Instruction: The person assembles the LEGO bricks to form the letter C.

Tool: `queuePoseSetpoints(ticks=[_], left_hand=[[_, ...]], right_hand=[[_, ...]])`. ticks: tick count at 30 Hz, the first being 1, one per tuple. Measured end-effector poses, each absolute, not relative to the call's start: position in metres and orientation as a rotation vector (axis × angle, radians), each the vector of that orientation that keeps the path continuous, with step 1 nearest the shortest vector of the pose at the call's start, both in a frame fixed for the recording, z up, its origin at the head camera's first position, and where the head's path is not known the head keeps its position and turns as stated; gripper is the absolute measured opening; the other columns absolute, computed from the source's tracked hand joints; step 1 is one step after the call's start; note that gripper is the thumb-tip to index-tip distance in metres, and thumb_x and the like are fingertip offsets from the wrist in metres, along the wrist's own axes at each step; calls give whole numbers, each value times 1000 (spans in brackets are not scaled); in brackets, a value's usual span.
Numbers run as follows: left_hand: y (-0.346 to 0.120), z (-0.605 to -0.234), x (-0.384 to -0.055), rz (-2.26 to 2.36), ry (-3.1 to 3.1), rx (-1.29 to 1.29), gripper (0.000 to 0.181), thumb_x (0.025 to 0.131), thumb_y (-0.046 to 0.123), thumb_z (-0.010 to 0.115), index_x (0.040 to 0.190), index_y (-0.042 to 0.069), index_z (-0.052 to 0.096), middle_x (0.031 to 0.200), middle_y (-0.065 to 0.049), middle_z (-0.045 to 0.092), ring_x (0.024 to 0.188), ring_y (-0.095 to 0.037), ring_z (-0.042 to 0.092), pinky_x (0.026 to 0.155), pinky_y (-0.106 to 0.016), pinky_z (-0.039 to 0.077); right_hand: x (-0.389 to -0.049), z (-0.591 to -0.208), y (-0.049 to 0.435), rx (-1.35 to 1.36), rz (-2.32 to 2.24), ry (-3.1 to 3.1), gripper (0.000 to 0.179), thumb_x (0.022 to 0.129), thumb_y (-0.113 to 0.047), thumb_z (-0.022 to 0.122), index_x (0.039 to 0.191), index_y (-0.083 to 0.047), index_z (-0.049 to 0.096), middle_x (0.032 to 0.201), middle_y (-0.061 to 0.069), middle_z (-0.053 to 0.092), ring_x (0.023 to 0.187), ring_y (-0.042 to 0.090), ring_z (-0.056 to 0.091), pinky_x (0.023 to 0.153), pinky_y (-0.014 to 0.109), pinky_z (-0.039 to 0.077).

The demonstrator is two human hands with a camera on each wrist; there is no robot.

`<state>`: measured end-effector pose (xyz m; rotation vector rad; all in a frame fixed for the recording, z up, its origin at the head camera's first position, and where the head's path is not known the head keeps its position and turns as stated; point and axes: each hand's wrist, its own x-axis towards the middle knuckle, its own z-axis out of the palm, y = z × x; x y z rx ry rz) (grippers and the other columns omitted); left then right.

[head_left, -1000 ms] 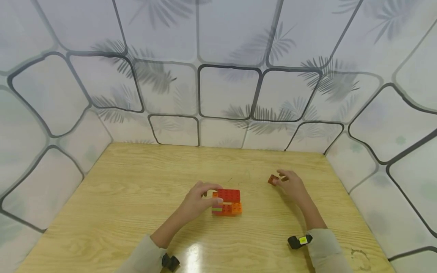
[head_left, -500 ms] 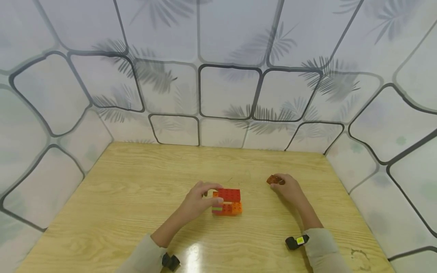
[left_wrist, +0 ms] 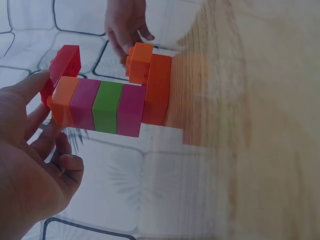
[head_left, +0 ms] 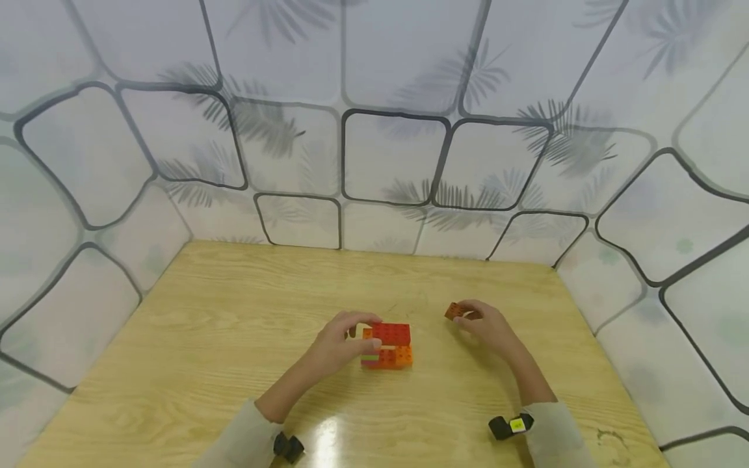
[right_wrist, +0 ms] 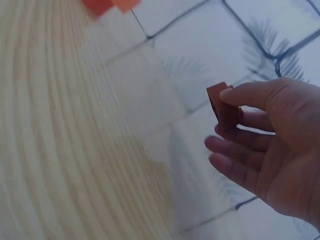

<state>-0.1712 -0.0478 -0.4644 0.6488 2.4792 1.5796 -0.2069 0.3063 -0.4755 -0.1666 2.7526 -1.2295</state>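
Note:
My left hand (head_left: 335, 344) grips the top of a toy brick build at the table's middle, thumb on its near side and a finger at the far side. In the left wrist view, an upright column of orange, purple, green (left_wrist: 107, 106) and purple bricks stands on an orange base brick (left_wrist: 159, 95). A red brick (left_wrist: 70, 61) spans the column's top, and a short orange brick (left_wrist: 140, 62) sits on the base. To the right, my right hand (head_left: 493, 330) pinches a small brown brick (head_left: 453, 311) between thumb and fingers. It shows tilted in the right wrist view.
The wooden table (head_left: 281, 279) carries the build. A pale patterned backdrop (head_left: 392, 156) encloses its back and sides. Each wrist wears a black camera, such as the right wrist camera (head_left: 500, 428).
My right hand has taken the brown brick into its grip, turned it and moved it left towards the build. The left hand and the build have stayed in place.

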Motion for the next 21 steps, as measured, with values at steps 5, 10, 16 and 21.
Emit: queuePoseSetpoints(ticks=[5, 10, 16, 21], left_hand=[[-47, -464, -171, 1569, 2468, 653, 37, 89, 47, 74, 124, 37, 67, 120, 13, 64, 94, -20, 47, 74, -35, 43], [-46, -464, -171, 1567, 2462, 649, 38, 88, 47, 75, 124, 37, 68, 118, 10, 63, 91, -21, 46, 67, -32, 41], [-46, -464, -171, 1605, 2433, 648, 40, 90, 44, 75, 126, 31, 68, 118, 10, 63, 87, -20, 47, 63, -28, 40], [-47, -463, -171, 1625, 2426, 661, 36, 91, 42, 74, 125, 32, 68, 115, 9, 63, 84, -20, 47, 62, -28, 40]], right_hand=[[-191, -467, 287, -477, -1281, 2696, 51, 100, -30, 65, 142, -4, 54, 133, 15, 59, 114, 30, 59, 87, 34, 54], [-177, -464, 274, -608, -1302, 2663, 49, 99, -26, 65, 141, -3, 54, 127, 9, 60, 104, 18, 58, 86, 28, 52], [-169, -463, 262, -628, -1350, 2656, 39, 97, -27, 69, 132, -11, 63, 121, 5, 64, 102, 18, 59, 86, 29, 53], [-166, -462, 252, -714, -1370, 2619, 34, 96, -23, 71, 128, -12, 64, 117, 4, 63, 102, 20, 60, 86, 28, 54]])
